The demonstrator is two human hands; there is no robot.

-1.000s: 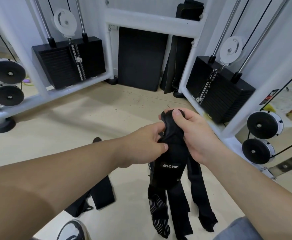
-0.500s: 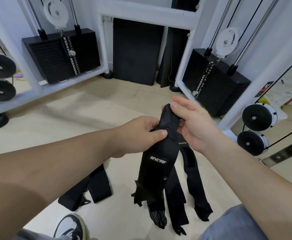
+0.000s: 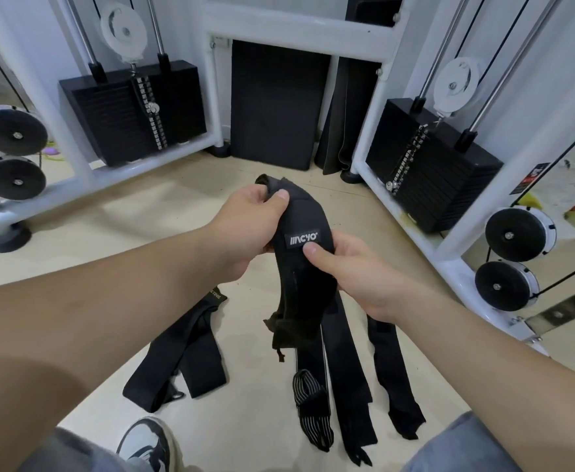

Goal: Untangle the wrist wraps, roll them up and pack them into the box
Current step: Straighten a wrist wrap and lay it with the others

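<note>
Gym floor (image 3: 149,233), pale. Left hand (image 3: 252,219) pinches wrist wraps (image 3: 306,267) at top; right hand (image 3: 350,267) grips them lower. More wraps (image 3: 184,352) lie below.

White cable machine frame (image 3: 299,30), black weight stacks (image 3: 109,120), leaning mat (image 3: 275,103), sneaker (image 3: 146,444), beige floor (image 3: 143,233).

Tag (image 3: 302,239) on the held wrist wrap (image 3: 308,277) reads "IINCYO"; the floor wrap (image 3: 177,352) shows yellow "…VING".
</note>
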